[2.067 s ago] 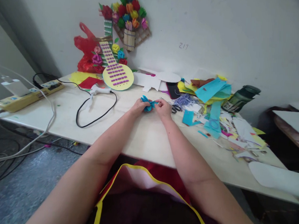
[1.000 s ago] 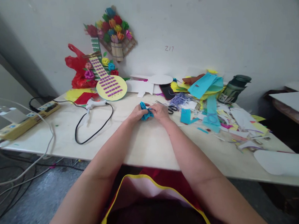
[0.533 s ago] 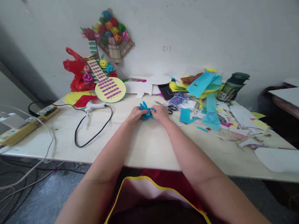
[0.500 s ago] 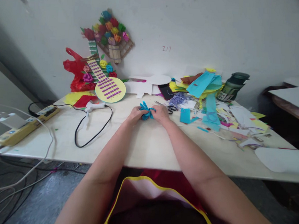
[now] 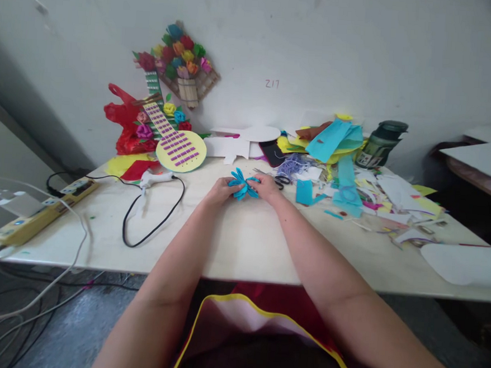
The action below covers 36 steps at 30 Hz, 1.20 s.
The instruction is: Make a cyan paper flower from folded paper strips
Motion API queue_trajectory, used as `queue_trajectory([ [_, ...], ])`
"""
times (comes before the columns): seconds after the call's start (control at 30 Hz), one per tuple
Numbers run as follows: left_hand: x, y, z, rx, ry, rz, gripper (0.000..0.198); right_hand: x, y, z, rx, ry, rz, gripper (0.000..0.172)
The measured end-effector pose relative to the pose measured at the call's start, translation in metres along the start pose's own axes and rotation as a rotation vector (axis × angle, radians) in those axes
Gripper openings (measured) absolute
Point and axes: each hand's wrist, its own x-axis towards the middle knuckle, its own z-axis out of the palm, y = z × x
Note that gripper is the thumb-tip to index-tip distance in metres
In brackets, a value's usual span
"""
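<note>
A blue paper flower (image 5: 242,186) with narrow, spread petals is held over the middle of the table. My left hand (image 5: 221,190) pinches its left side, and my right hand (image 5: 267,186) grips petals on its right. Just beyond my right hand lie scissors (image 5: 282,181) with black handles. To the right of them rests a cut piece of blue crepe paper (image 5: 304,192). My fingertips partly cover the flower's edges.
A white hot glue gun (image 5: 157,177) with a looped black cord lies at left, near a yellow power strip (image 5: 37,214). Paper scraps (image 5: 391,197) and a dark green bottle (image 5: 381,144) crowd the right. A yellow guitar-shaped craft (image 5: 181,150) leans at the back left.
The flower's petals show more spread out and less covered by my fingers. My right hand has shifted slightly along its right side. The view has tilted up a little.
</note>
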Motion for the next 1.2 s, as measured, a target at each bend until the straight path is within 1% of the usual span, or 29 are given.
queue_trajectory([
  [0.1,0.000,0.001,0.001,-0.036,-0.008,-0.012,0.028,-0.003,-0.004,-0.003,0.190,-0.052,0.081,0.022],
  [0.3,-0.002,0.004,0.002,-0.140,-0.041,-0.030,0.030,-0.005,-0.003,-0.004,0.413,-0.088,0.136,0.027],
  [0.47,-0.002,0.005,0.003,-0.193,-0.007,-0.030,0.032,-0.003,-0.001,0.002,0.602,-0.116,0.219,0.030],
  [0.63,-0.002,0.005,0.004,-0.169,0.013,0.007,0.033,-0.006,-0.008,0.004,0.717,-0.098,0.337,0.033],
  [0.77,-0.003,0.005,0.004,-0.146,0.011,0.036,0.033,-0.007,-0.010,0.003,0.779,-0.115,0.390,0.034],
  [0.93,-0.002,0.004,0.005,-0.152,0.035,0.070,0.031,-0.007,-0.008,0.005,0.846,-0.127,0.397,0.030],
  [1.2,-0.001,0.004,0.006,-0.161,0.069,0.093,0.030,-0.006,-0.009,0.006,0.890,-0.132,0.364,0.023],
])
